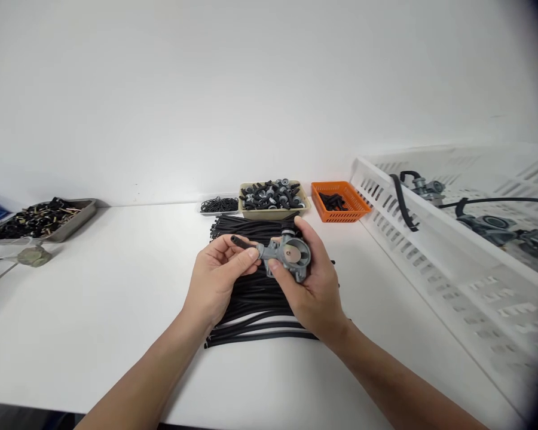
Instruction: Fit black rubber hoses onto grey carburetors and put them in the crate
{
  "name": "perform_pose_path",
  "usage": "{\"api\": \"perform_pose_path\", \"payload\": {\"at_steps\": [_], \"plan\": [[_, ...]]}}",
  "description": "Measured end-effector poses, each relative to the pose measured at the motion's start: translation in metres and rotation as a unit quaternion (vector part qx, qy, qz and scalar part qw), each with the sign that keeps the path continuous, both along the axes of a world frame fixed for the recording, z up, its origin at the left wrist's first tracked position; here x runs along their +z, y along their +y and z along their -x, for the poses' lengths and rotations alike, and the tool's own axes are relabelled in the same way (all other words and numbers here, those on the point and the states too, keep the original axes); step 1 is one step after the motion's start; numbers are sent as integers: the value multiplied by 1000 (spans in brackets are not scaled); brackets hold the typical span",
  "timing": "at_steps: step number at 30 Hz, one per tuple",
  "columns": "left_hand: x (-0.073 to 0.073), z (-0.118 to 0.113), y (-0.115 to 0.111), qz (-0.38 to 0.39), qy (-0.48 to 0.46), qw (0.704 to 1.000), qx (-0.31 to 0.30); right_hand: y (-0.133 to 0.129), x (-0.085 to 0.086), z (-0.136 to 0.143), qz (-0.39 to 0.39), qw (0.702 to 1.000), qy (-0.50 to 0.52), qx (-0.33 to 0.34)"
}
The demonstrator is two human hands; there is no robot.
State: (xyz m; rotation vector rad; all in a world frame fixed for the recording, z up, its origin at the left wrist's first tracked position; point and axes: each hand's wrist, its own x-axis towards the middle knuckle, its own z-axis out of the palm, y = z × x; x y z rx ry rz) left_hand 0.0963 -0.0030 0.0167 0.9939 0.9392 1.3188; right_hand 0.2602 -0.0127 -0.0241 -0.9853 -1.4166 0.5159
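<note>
A grey metal carburetor (291, 254) with a round bore is held up over a row of black rubber hoses (260, 292) lying on the white table. My right hand (318, 286) wraps around its right side, thumb on the front of the body. At the left end, my left hand (217, 269) pinches the carburetor's narrow neck, where a short black rubber piece (242, 242) sticks out to the upper left. The palm-side fingers of my right hand are partly hidden behind the metal body.
Behind the hoses stand a small tray of thin black rings (219, 205), a cream tray (275, 213) of black and silver parts and an orange basket (343, 218). A white crate (430, 263) with carburetors fills the right. A metal tray (78, 220) is at left.
</note>
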Motion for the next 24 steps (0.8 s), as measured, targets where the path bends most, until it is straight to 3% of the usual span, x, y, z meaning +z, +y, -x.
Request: {"api": "perform_pose_path", "payload": {"at_steps": [4,10,19,24], "plan": [[-6,7,7,-14,-1,999,-50,0,6,-2,101,989,91,50],[-1,19,13,-100,84,983,-132,4,6,-8,130,981,104,100],[-4,14,11,-83,160,982,-58,5,-3,-6,112,988,76,76],[-3,10,7,-52,146,987,-44,2,-1,-7,4,1000,-24,16]]}}
